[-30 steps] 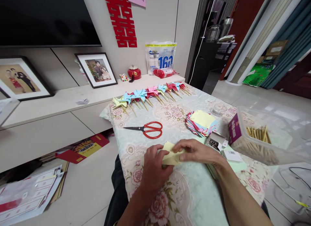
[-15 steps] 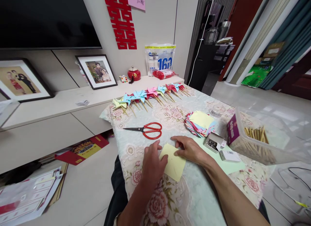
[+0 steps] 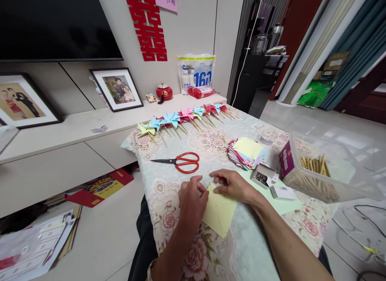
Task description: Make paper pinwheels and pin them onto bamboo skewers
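Note:
A pale yellow paper square (image 3: pixel 219 212) lies on the tablecloth in front of me, with thin cut lines running in from its corners. My left hand (image 3: pixel 193 200) has curled fingers and its thumb at the paper's upper left edge. At the top corner, my right hand (image 3: pixel 233 186) pinches the paper, thumb above and fingers bent. Beyond my hands lie red-handled scissors (image 3: pixel 187 163), opened slightly, blades to the left. Right of them sits a stack of coloured cut paper squares (image 3: pixel 247 149). A small open box of metal pins (image 3: pixel 263 177) is beside my right forearm.
Finished paper pinwheels (image 3: pixel 171 119) on sticks lie in a row along the far table edge. At the right stands a clear plastic tub (image 3: pixel 324 188) of wooden sticks, near a white box (image 3: pixel 283 192) on green paper and a roll of clear tape (image 3: pixel 267 137).
The yellow paper has turned and shifted slightly towards me. My left fingers have curled in more, and my right thumb has moved to the paper's top corner.

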`<state>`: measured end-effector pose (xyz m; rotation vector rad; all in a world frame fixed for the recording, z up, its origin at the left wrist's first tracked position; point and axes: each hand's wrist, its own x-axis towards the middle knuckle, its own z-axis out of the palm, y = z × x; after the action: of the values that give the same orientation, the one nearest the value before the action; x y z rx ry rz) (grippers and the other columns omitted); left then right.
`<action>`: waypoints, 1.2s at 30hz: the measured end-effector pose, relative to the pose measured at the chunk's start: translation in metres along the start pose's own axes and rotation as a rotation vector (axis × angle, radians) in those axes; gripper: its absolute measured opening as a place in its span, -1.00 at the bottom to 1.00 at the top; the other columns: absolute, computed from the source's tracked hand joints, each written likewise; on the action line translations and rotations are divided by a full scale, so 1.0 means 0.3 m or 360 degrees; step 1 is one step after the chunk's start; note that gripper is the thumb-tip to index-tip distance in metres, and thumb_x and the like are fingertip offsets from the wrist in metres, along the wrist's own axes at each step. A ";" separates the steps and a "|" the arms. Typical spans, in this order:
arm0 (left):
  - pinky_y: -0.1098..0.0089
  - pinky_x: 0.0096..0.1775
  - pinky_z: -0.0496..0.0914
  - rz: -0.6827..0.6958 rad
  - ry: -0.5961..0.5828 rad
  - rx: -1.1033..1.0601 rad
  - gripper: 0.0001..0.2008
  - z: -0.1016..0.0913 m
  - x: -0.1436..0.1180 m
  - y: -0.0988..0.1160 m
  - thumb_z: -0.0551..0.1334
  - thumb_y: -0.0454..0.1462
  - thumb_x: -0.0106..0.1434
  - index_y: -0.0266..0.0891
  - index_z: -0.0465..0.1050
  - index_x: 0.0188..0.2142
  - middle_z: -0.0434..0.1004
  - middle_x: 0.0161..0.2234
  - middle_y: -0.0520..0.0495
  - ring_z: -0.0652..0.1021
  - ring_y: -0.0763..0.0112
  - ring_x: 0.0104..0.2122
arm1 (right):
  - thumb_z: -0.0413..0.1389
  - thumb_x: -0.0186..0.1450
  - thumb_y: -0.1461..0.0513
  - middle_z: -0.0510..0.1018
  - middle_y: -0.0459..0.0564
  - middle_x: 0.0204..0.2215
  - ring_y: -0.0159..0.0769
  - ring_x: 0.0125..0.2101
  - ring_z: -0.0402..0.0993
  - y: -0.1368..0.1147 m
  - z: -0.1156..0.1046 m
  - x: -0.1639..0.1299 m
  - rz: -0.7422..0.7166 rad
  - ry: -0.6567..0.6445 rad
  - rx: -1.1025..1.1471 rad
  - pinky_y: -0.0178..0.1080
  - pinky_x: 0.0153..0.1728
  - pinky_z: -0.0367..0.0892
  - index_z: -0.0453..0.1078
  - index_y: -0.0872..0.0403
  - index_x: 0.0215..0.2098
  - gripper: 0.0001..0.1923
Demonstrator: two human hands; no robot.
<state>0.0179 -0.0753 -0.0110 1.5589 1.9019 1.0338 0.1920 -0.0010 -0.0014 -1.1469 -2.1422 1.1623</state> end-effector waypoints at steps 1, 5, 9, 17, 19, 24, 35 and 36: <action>0.13 -0.08 0.27 0.0018 0.0022 -0.0063 -0.63 0.001 -0.004 -0.001 0.23 -0.38 0.09 -0.16 0.40 -0.06 0.58 -0.41 0.01 0.48 0.09 -0.19 | 0.30 0.08 0.27 0.58 -0.02 -0.25 -0.26 -0.29 0.43 -0.001 -0.002 -0.001 0.0006 -0.0002 0.0079 -0.24 -0.24 0.34 0.49 0.08 0.01 -0.51; 0.24 -0.13 0.34 0.0072 0.0097 -0.0361 -0.63 0.012 -0.009 -0.007 0.23 -0.34 0.10 -0.17 0.40 -0.06 0.54 -0.41 0.04 0.51 0.23 -0.26 | 0.29 0.08 0.23 0.56 0.01 -0.23 -0.26 -0.25 0.42 -0.012 -0.010 -0.007 0.0067 -0.0026 0.0352 -0.22 -0.20 0.33 0.50 0.12 -0.06 -0.57; 0.36 -0.25 0.39 0.0076 0.0081 -0.0635 -0.69 0.026 -0.007 -0.003 0.23 -0.32 0.11 -0.20 0.40 -0.11 0.47 -0.46 0.10 0.50 0.39 -0.42 | 0.30 0.06 0.21 0.37 -0.17 -0.47 -0.40 -0.47 0.27 -0.031 -0.013 -0.010 0.0160 -0.0144 0.0573 -0.32 -0.44 0.19 0.48 0.13 -0.07 -0.55; 0.42 -0.45 0.38 -0.0150 -0.0016 -0.0662 -0.78 0.020 -0.016 0.023 0.29 -0.17 0.12 -0.22 0.43 -0.26 0.50 -0.45 0.03 0.48 0.42 -0.52 | 0.29 0.07 0.23 0.25 -0.25 -0.55 -0.48 -0.58 0.14 -0.063 -0.011 -0.009 0.0212 -0.0120 0.0748 -0.34 -0.55 0.03 0.46 0.12 -0.12 -0.61; 0.43 -0.47 0.36 -0.0190 -0.0001 -0.0649 -0.77 0.022 -0.017 0.023 0.30 -0.13 0.11 -0.21 0.42 -0.30 0.50 -0.51 0.04 0.48 0.41 -0.54 | 0.29 0.08 0.22 0.25 -0.26 -0.56 -0.49 -0.60 0.14 -0.071 -0.012 -0.012 0.0199 -0.0121 0.0776 -0.35 -0.56 0.02 0.46 0.11 -0.14 -0.64; 0.45 -0.50 0.32 -0.0242 -0.0014 -0.0767 -0.73 0.019 -0.015 0.026 0.32 -0.11 0.08 -0.22 0.44 -0.30 0.53 -0.55 0.04 0.48 0.41 -0.57 | 0.31 0.09 0.21 0.32 -0.25 -0.55 -0.48 -0.59 0.24 -0.084 -0.013 -0.017 0.0208 -0.0099 0.0919 -0.36 -0.54 0.09 0.45 0.10 -0.16 -0.65; 0.53 -0.53 0.22 -0.0160 0.0009 -0.0948 -0.84 0.027 -0.026 0.031 0.33 -0.20 0.08 -0.24 0.45 -0.46 0.37 -0.63 0.12 0.34 0.53 -0.61 | 0.38 0.08 0.03 0.36 -0.21 -0.62 -0.48 -0.59 0.18 -0.069 -0.020 -0.017 0.0192 -0.0243 0.0807 -0.37 -0.55 0.03 0.40 0.13 -0.44 -0.62; 0.53 -0.53 0.22 -0.0149 -0.0007 -0.0930 -0.85 0.029 -0.025 0.026 0.33 -0.20 0.08 -0.24 0.45 -0.45 0.38 -0.63 0.11 0.35 0.53 -0.60 | 0.38 0.07 0.03 0.35 -0.21 -0.62 -0.49 -0.59 0.17 -0.071 -0.019 -0.016 0.0192 -0.0237 0.0814 -0.37 -0.55 0.02 0.40 0.13 -0.45 -0.61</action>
<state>0.0311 -0.0798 -0.0108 1.1207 1.4629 1.3815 0.1888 -0.0086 0.0194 -0.9842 -1.7324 1.7679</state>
